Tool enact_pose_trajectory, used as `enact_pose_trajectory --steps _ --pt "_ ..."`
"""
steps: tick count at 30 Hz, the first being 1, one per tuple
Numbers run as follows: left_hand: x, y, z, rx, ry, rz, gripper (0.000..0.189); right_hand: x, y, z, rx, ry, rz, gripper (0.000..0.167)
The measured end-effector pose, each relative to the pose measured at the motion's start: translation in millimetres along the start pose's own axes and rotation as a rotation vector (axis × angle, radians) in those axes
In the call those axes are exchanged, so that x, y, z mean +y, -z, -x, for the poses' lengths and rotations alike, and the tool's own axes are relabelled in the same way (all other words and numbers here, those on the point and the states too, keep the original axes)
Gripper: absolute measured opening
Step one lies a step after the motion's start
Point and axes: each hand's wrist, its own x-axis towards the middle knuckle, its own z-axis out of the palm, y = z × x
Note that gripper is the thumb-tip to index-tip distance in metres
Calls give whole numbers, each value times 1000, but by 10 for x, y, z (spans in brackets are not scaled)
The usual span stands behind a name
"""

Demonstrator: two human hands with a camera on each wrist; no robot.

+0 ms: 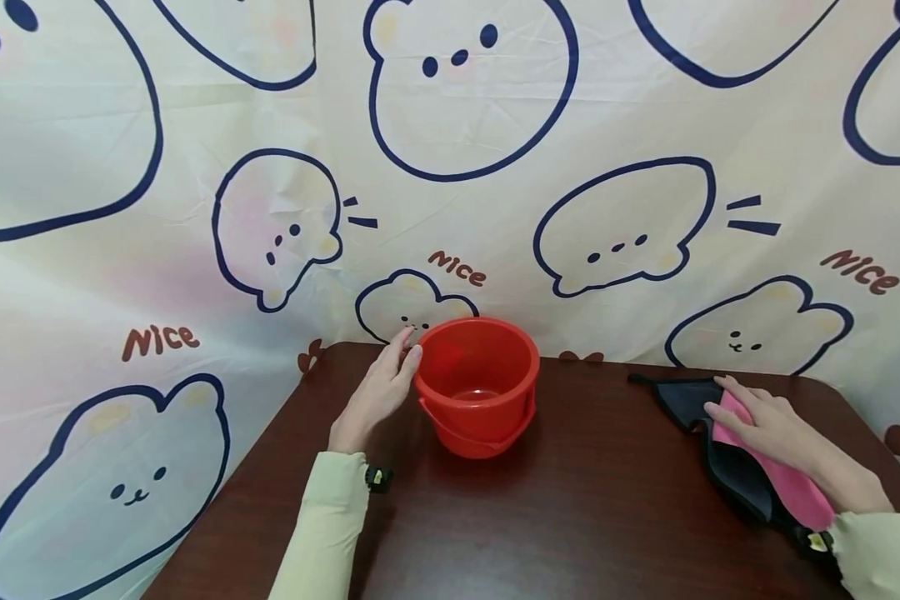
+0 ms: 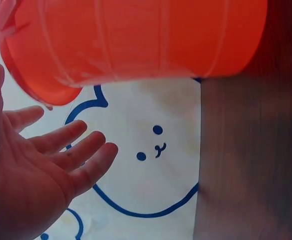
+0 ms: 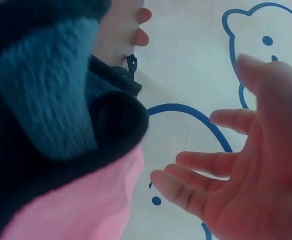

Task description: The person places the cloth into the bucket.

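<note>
A red plastic bucket (image 1: 480, 417) stands upright on the dark brown table (image 1: 555, 517), its handle hanging down at the front. My left hand (image 1: 375, 400) is at the bucket's left side, thumb and fingertips close to the rim; the left wrist view has its fingers extended and a little apart. At the right lies a soft folded cloth item, black (image 1: 682, 402) with a pink part (image 1: 791, 492) and a blue-grey fleecy face (image 3: 50, 90). My right hand (image 1: 783, 429) is over the pink part in the head view, fingers extended, with a gap to the cloth in the right wrist view.
A white cloth backdrop (image 1: 450, 225) with cartoon bears and "Nice" lettering hangs behind and to the left of the table. A small dark loop (image 3: 131, 62) sticks out from the cloth item's end. Both wrists wear dark straps over pale green sleeves (image 1: 322, 517).
</note>
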Motion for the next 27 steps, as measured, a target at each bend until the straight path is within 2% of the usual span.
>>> enact_pose_trajectory --steps 6,13,19,23,27 --pt "4 -161 28 25 -24 139 53 69 -114 42 -6 -3 2 77" --pt "-30 -250 67 44 24 293 43 93 -197 51 -24 99 -1 68" --pt "-25 -261 57 66 26 394 41 139 -192 39 -76 156 -9 63" --pt "-33 -277 45 67 26 443 40 178 -146 36 -151 113 43 70" --pt "-61 -297 53 65 31 452 40 208 -108 60 -208 -7 89 83"
